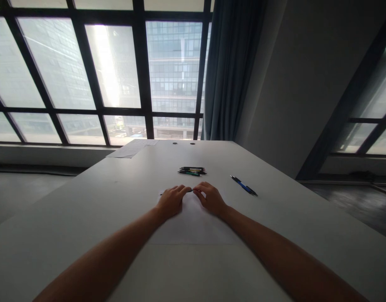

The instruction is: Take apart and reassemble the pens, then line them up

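My left hand (pixel 172 200) is wrapped round a dark pen (pixel 189 191) held low over a sheet of white paper (pixel 193 228). One end of the pen shows between my two hands, while a thin dark tip pokes out left of my left hand. The middle of it is hidden by the fingers. With thumb and forefinger, my right hand (pixel 211 199) pinches at the pen's right end. Just beyond my hands lies a small pile of several pens (pixel 193 171), mostly dark, with one green.
To the right, blue and black pens (pixel 244 186) lie side by side on the white table (pixel 86 218). Printed sheets (pixel 131 148) rest at the far left edge. Two dark round discs (pixel 174 143) sit near the far end, before a curtain (pixel 230 75) and windows.
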`<action>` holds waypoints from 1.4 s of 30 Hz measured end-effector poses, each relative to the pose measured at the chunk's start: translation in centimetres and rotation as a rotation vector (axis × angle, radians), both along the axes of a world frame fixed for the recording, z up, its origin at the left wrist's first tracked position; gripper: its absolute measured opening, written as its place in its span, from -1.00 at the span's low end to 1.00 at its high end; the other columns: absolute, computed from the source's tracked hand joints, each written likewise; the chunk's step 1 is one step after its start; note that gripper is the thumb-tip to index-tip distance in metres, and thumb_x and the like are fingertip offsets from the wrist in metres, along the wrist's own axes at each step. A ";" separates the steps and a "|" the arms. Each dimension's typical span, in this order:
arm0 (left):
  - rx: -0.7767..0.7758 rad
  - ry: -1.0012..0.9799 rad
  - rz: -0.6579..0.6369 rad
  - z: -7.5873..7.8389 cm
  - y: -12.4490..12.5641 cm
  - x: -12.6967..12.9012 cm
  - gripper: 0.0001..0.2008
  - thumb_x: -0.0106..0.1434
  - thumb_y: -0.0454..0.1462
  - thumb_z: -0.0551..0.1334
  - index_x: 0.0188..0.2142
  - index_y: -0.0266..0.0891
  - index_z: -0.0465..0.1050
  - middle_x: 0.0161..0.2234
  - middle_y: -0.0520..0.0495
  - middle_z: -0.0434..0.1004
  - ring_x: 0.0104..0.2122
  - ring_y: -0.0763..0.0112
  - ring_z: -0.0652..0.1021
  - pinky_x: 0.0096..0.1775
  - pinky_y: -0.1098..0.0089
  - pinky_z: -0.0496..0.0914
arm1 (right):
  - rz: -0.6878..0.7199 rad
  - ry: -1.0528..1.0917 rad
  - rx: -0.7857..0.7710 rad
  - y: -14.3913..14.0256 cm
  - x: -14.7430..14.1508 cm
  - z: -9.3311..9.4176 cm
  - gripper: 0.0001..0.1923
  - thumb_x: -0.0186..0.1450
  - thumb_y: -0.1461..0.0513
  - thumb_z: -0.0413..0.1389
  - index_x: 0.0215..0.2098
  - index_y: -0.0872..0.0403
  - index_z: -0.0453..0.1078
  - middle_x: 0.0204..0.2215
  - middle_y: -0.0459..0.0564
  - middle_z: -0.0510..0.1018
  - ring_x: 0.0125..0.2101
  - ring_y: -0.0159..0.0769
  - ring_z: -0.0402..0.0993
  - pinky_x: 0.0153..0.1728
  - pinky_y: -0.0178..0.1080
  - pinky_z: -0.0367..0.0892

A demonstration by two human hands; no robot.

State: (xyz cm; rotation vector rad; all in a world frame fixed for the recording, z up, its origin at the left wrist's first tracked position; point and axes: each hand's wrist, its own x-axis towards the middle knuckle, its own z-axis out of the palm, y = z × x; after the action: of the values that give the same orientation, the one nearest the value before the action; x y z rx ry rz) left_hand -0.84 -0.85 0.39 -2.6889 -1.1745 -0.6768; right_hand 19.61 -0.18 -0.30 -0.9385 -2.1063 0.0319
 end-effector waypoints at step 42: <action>0.187 -0.078 -0.014 -0.3 0.5 -0.1 -0.80 0.33 -0.25 0.08 -0.22 -0.18 0.47 -0.33 -0.03 0.58 -0.34 0.39 0.54 -0.33 0.42 0.36 | 0.032 0.015 -0.049 -0.4 -0.2 -0.2 -0.88 0.30 0.27 0.04 -0.26 0.09 0.42 -0.40 -0.02 0.53 -0.43 -0.35 0.41 -0.34 -0.30 0.30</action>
State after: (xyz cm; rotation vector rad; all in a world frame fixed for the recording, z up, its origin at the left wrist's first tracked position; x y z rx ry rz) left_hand -0.96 -0.39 0.11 -2.5385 -1.0522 -0.8559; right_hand 19.39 -0.57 -0.46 -0.9308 -2.1150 0.1064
